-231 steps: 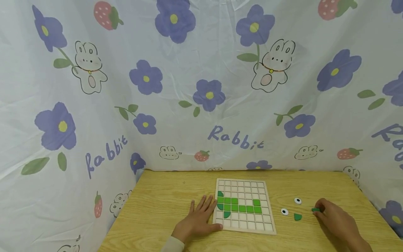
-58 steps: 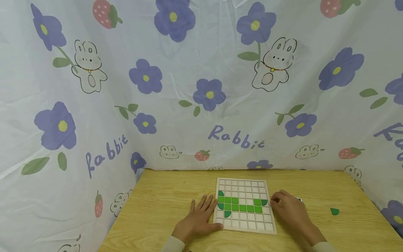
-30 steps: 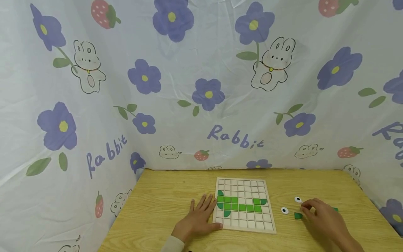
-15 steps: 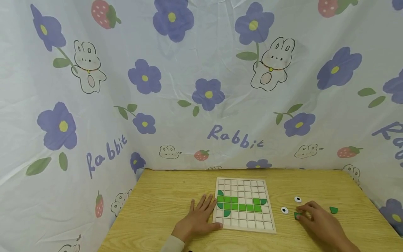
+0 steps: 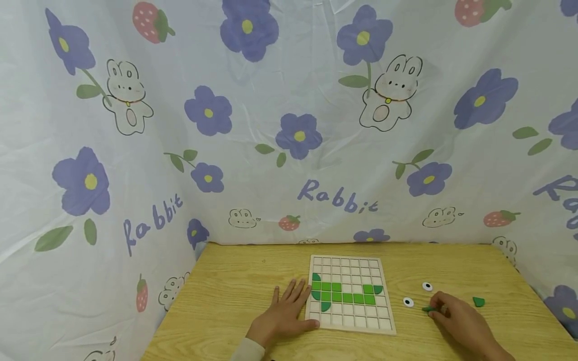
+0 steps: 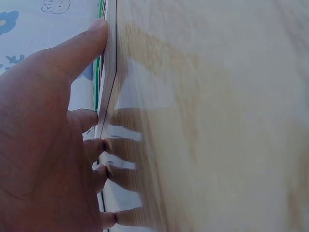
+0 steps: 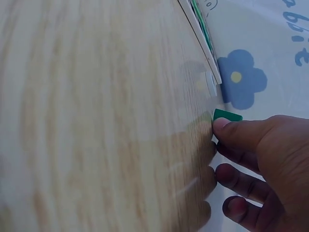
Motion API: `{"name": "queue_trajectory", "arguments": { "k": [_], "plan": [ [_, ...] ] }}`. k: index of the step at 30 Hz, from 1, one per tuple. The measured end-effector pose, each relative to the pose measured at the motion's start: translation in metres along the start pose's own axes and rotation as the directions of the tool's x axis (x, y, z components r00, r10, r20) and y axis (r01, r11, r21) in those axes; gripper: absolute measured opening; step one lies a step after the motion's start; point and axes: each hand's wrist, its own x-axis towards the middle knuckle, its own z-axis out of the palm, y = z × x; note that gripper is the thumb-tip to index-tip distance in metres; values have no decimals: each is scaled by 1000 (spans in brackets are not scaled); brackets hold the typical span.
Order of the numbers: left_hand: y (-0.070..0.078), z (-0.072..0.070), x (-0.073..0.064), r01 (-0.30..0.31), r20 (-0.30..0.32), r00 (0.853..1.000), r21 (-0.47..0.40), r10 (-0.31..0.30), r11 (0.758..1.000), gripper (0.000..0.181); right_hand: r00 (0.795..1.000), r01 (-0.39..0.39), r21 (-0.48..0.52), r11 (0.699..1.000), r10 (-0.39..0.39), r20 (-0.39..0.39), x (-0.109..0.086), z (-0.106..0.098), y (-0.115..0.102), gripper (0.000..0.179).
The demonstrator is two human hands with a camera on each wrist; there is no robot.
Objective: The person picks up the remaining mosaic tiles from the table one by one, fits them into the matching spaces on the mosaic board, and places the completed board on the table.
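A wooden grid board [image 5: 352, 321] lies on the table, with light green squares [image 5: 347, 298] and dark green quarter-round pieces [image 5: 325, 306] set in its cells. My left hand [image 5: 284, 313] lies spread at the board's left side, its thumb touching the lower left corner. To the right of the board, my right hand [image 5: 460, 318] pinches a dark green quarter-round piece [image 7: 228, 115] between thumb and fingers, tilted at the tabletop. Two white eye discs, one eye disc [image 5: 408, 302] nearer the board and another eye disc [image 5: 427, 286] farther back, lie close to that hand.
Another dark green quarter-round piece [image 5: 478, 302] lies on the wooden table [image 5: 235, 281] just beyond my right hand. A white curtain [image 5: 253, 200] printed with flowers and rabbits hangs behind the table and along its sides.
A dark green quarter-round piece has joined the board's right end. My right hand has come back to the loose pieces and now pinches another, tipping it up. My left hand stays put.
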Motion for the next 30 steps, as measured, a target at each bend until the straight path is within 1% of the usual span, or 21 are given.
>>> {"name": "queue_trajectory", "arguments": {
  "k": [10, 14, 22, 30],
  "plan": [
    [2, -2, 0, 6, 4, 1000, 10, -6, 1000, 98, 1000, 0, -34, 999, 0, -9, 1, 0, 0, 8],
    [2, -2, 1, 9, -1, 1000, 16, -9, 1000, 98, 999, 18, -51, 999, -19, -28, 2, 0, 1, 9],
    [3, -2, 1, 8, -2, 1000, 18, -8, 1000, 98, 996, 50, -56, 997, -54, -73, -2, 1, 3, 11],
    [2, -1, 2, 12, 4, 1000, 15, -12, 1000, 98, 994, 47, -53, 998, -52, -92, -2, 1, 0, 11]
  ]
}}
